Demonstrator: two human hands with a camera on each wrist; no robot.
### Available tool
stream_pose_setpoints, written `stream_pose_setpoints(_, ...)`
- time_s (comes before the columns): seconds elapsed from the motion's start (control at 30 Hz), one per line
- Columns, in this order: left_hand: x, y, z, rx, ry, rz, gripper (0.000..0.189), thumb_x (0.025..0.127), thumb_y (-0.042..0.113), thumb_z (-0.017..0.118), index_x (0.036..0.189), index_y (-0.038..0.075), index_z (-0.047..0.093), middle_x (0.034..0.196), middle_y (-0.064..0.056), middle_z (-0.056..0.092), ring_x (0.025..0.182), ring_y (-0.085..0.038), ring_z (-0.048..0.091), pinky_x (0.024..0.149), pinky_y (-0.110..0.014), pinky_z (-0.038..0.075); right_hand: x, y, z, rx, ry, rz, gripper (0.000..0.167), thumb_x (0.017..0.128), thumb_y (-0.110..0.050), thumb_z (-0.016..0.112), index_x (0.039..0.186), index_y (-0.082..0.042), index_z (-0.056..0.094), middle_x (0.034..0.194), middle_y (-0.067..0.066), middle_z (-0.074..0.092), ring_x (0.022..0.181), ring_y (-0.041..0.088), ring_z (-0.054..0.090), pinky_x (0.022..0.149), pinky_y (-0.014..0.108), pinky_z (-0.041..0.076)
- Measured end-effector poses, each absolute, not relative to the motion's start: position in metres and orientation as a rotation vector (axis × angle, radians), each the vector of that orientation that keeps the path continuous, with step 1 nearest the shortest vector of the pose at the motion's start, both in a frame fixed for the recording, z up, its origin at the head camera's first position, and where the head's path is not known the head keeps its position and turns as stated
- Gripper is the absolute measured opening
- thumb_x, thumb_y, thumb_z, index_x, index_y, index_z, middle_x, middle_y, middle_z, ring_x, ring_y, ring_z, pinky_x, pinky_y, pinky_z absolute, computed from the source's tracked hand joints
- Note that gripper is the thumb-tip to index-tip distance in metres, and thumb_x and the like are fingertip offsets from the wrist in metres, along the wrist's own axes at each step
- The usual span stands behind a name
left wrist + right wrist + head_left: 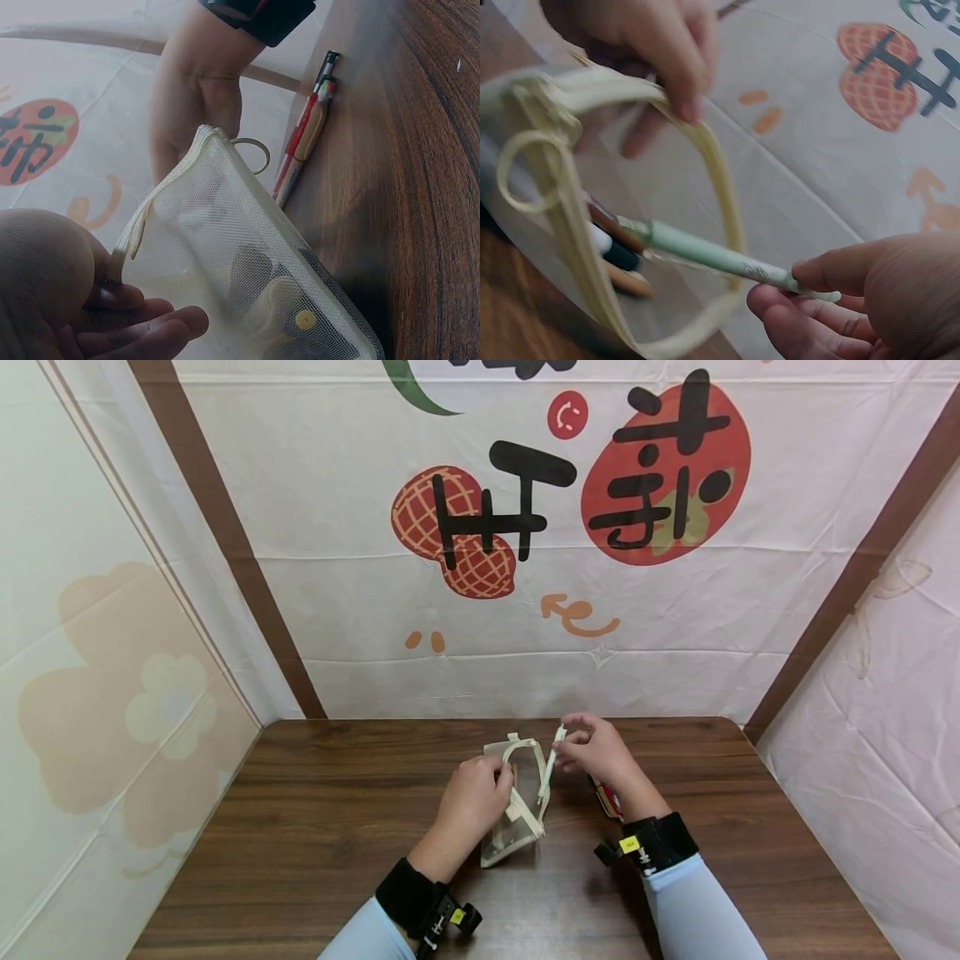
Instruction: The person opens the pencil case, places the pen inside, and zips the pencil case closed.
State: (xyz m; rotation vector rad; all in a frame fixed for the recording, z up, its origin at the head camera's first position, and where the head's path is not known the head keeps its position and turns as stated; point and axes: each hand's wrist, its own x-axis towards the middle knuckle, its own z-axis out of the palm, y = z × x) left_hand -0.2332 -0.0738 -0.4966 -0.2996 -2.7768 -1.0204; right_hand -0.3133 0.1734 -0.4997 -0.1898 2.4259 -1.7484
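Note:
A cream mesh zip pouch (217,202) stands on the table with its mouth spread wide. My left hand (474,791) pinches the zipper edge of that mouth between thumb and fingers. Between the thumb and fingertips of my right hand (598,753) is a slim pale green pen (705,251), held near one end. It slants through the opening, its other end inside the pouch. Several pens (619,251) in brown, white and dark tones lie within. A cream ring loop (531,171) hangs at the pouch's corner.
More pens (306,131), red, tan and black among them, lie on the wooden table (337,827) by my right wrist, which partly hides them in the head view. A printed cloth backdrop (360,627) rises behind the table's far edge.

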Motion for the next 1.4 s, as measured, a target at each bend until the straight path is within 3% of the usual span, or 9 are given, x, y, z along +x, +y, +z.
stream_pose_setpoints(0.23, -0.234, -0.073, -0.496, -0.288, -2.781, -0.989, 0.036, 0.114, 0.023, 0.060, 0.079, 0.017, 0.065, 0.074, 0.001, 0.059, 0.062, -0.014, 0.051, 0.060, -0.031, 0.043, -0.305, 0.147, -0.507, -0.325, 2.333, -1.670, 0.046, 0.105, -0.005, 0.077, 0.145, 0.000, 0.057, 0.099, 0.015, 0.085, 0.094, 0.042, 0.085, 0.081, 0.050, 0.071)
stream_pose_setpoints(0.4, -0.234, -0.074, -0.495, -0.292, -2.771, -1.008, 0.035, 0.114, 0.021, 0.062, 0.079, 0.016, 0.065, 0.073, 0.000, 0.058, 0.061, -0.013, 0.050, 0.058, -0.030, 0.041, -0.302, 0.137, -0.513, -0.372, 2.237, -1.642, 0.050, 0.103, -0.002, 0.078, 0.148, 0.005, 0.057, 0.101, 0.017, 0.085, 0.090, 0.036, 0.085, 0.081, 0.046, 0.071)
stream_pose_setpoints(0.67, -0.234, -0.074, -0.494, -0.286, -2.780, -1.045, 0.039, 0.116, 0.022, 0.058, 0.078, 0.016, 0.060, 0.070, 0.001, 0.050, 0.059, -0.014, 0.045, 0.059, -0.030, 0.039, -0.299, 0.133, -0.515, -0.452, 2.213, -1.500, 0.059, 0.105, -0.002, 0.074, 0.161, 0.006, 0.056, 0.117, 0.024, 0.084, 0.099, 0.030, 0.087, 0.087, 0.042, 0.071)
stream_pose_setpoints(1.1, -0.234, -0.074, -0.496, -0.289, -2.758, -1.036, 0.040, 0.115, 0.023, 0.060, 0.076, 0.018, 0.060, 0.070, 0.001, 0.054, 0.058, -0.012, 0.048, 0.057, -0.029, 0.041, -0.305, 0.164, -0.501, -0.355, 2.446, -1.306, 0.037, 0.109, -0.014, 0.075, 0.141, 0.004, 0.071, 0.113, 0.019, 0.083, 0.089, 0.027, 0.084, 0.081, 0.045, 0.070)
stream_pose_setpoints(1.4, -0.232, -0.074, -0.496, -0.308, -2.745, -1.040, 0.041, 0.115, 0.020, 0.059, 0.074, 0.018, 0.056, 0.067, 0.002, 0.047, 0.056, -0.012, 0.044, 0.056, -0.028, 0.038, -0.314, 0.209, -0.496, -0.221, 2.691, -1.138, 0.045, 0.113, -0.027, 0.072, 0.147, 0.003, 0.068, 0.122, 0.021, 0.079, 0.097, 0.033, 0.081, 0.075, 0.041, 0.062)
